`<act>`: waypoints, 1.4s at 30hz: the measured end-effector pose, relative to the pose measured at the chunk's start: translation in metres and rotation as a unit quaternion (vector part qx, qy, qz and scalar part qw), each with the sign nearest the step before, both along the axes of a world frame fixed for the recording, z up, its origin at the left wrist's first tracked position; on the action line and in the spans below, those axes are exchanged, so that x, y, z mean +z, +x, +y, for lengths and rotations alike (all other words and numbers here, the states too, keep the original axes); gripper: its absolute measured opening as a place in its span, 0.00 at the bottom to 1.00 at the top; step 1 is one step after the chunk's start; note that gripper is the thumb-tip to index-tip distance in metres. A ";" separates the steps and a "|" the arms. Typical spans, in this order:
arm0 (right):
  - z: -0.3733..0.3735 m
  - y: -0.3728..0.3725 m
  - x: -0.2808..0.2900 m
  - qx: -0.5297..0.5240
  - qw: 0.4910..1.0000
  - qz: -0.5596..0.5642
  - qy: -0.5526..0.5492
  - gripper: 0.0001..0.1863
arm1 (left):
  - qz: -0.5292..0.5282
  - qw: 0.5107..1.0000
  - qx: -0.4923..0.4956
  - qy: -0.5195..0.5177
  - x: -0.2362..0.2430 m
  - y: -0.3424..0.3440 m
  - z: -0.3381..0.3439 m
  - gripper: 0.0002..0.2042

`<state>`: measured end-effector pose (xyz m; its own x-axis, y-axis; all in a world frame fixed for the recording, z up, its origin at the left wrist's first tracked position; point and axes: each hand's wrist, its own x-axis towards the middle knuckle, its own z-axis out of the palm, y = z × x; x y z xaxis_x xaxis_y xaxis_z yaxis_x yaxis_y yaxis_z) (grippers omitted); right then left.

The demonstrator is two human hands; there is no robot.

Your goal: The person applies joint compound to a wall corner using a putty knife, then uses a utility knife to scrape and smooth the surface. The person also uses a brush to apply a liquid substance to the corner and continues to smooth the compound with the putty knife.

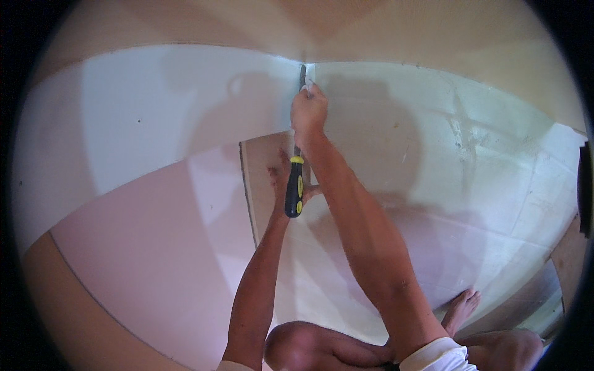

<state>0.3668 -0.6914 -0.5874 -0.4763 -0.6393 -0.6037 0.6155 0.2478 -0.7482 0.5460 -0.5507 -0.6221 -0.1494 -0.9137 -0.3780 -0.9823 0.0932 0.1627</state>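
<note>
A hand tool with a black-and-yellow handle (294, 191) and a long, narrow metal blade stands lengthwise at the inside corner. My right hand (308, 112) is closed on its blade, near the top, with a small whitish bit I cannot make out at the fingertips. The blade tip reaches the corner seam. Below, my left hand (288, 182) is spread against a light brown board (258, 154), its fingers apart and partly hidden behind the handle and right forearm.
A white band (136, 93) and pink panel (117, 241) are on the left, a pale, marked surface (458, 173) on the right. A tan surface (396, 31) spans the top. My bent legs and a bare foot (463, 304) are low in view. A dark object (581, 188) sits at the right rim.
</note>
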 end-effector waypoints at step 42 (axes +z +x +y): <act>0.004 -0.019 0.042 0.068 0.976 -0.206 0.032 0.22 | 0.179 0.965 0.124 0.149 0.040 -0.028 -0.002 0.51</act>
<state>0.3480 -0.6879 -0.5450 -0.0983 -0.6347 -0.7664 0.8192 0.3856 -0.4245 0.5178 -0.5528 -0.5819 -0.1090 -0.7967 -0.5945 -0.8442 -0.2416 0.4785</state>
